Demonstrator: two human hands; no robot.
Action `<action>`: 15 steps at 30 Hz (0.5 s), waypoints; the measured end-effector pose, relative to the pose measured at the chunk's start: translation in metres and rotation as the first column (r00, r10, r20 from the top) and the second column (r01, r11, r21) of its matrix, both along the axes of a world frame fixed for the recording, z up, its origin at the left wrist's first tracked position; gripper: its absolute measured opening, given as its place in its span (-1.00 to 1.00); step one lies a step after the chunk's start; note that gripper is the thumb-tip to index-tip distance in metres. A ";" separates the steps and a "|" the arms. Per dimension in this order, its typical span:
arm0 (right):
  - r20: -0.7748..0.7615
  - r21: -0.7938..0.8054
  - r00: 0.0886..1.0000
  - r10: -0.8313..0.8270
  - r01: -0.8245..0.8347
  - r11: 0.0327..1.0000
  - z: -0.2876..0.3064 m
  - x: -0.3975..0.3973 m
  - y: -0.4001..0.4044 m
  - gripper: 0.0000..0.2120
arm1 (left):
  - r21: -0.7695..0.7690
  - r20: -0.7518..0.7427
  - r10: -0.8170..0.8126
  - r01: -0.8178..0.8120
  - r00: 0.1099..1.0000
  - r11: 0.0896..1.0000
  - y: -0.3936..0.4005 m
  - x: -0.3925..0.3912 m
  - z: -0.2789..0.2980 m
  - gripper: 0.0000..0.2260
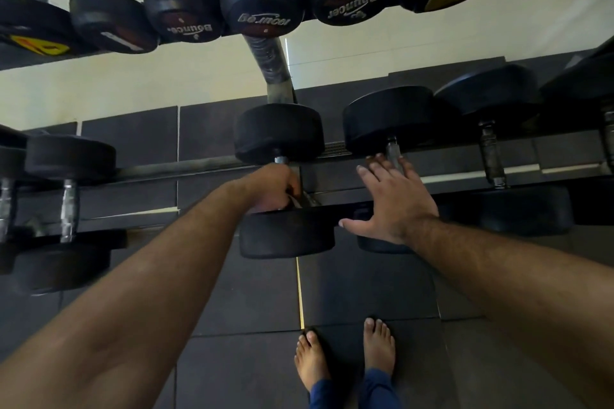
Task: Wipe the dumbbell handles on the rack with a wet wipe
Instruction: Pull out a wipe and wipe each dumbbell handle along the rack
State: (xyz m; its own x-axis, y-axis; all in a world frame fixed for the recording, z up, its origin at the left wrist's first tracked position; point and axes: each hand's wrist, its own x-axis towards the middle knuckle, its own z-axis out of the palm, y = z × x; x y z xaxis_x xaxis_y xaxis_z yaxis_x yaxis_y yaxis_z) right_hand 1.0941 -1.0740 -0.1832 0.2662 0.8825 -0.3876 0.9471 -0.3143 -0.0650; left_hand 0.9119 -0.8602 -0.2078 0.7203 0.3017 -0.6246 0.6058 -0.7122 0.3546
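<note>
Dark rubber flooring (252, 359) underlies the rack (186, 168). Left hand (274, 188) clenches the centre dumbbell handle (281, 160); right hand (393, 199) rests open beside it. Remaining handles likely pending.

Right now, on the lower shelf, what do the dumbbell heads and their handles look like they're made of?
The dumbbell heads look like black rubber or a rubber-like coating: matte, dull sheen, softly rounded edges. The handles look like bare metal, probably steel: grey and shiny, apparently with a rough knurled grip, though the blur leaves that open. The left hand is closed around one handle, hiding most of it.
</note>
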 end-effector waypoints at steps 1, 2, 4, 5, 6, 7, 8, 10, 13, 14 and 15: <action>0.009 -0.002 1.000 0.001 -0.001 1.000 0.000 0.000 0.000 0.22 | -0.033 0.039 0.067 -0.066 0.997 0.997 0.002 -0.003 0.001 -0.71; 0.017 -0.003 1.000 0.000 0.000 1.000 0.000 -0.001 0.000 0.22 | -0.015 0.129 0.133 -0.132 0.983 0.991 0.004 -0.006 0.001 -0.72; 0.027 -0.006 1.000 -0.001 0.001 1.000 -0.001 -0.002 0.001 0.21 | 0.129 0.328 0.207 -0.261 0.922 0.957 0.007 -0.012 -0.007 -0.76; 0.031 -0.005 1.000 -0.004 0.004 1.000 -0.001 -0.003 0.001 0.21 | 0.193 0.356 0.200 -0.281 0.913 0.940 0.006 -0.013 -0.010 -0.78; 0.034 -0.006 0.999 -0.004 0.004 1.000 -0.001 -0.003 0.002 0.21 | 0.220 0.355 0.162 -0.251 0.921 0.943 0.005 -0.015 -0.014 -0.79; 0.035 -0.009 0.999 -0.004 0.004 1.000 -0.001 -0.003 0.002 0.21 | 0.206 0.349 0.108 -0.189 0.931 0.960 0.004 -0.017 -0.020 -0.80; 0.037 -0.013 0.999 -0.004 0.004 1.000 0.000 -0.003 0.002 0.21 | 0.159 0.355 0.073 -0.138 0.932 0.978 0.004 -0.020 -0.021 -0.80; 0.038 -0.020 0.999 -0.007 0.007 1.000 0.001 -0.003 0.002 0.20 | -0.002 0.352 0.138 -0.147 0.926 0.989 0.006 -0.027 -0.017 -0.81; 0.039 -0.023 0.999 -0.007 0.008 1.000 0.001 -0.003 0.002 0.20 | -0.287 0.255 0.493 -0.422 0.832 0.860 0.011 -0.039 -0.010 -0.72; 0.042 -0.025 0.999 -0.004 0.005 1.000 0.000 -0.002 0.002 0.20 | -0.317 0.250 0.631 -0.554 0.734 0.770 0.013 -0.044 -0.015 -0.74; 0.041 -0.026 0.999 -0.001 0.002 1.000 0.000 -0.002 0.002 0.19 | -0.321 0.263 0.752 -0.680 0.605 0.659 0.015 -0.048 -0.021 -0.80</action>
State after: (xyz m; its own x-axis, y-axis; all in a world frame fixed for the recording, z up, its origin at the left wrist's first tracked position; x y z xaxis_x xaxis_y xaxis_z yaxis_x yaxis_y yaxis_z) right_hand 1.0922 -1.0718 -0.1833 0.2840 0.8717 -0.3993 0.9483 -0.3170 -0.0177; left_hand 0.8634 -0.8452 -0.2292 0.4895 0.7306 -0.4761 0.7040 -0.0089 0.7101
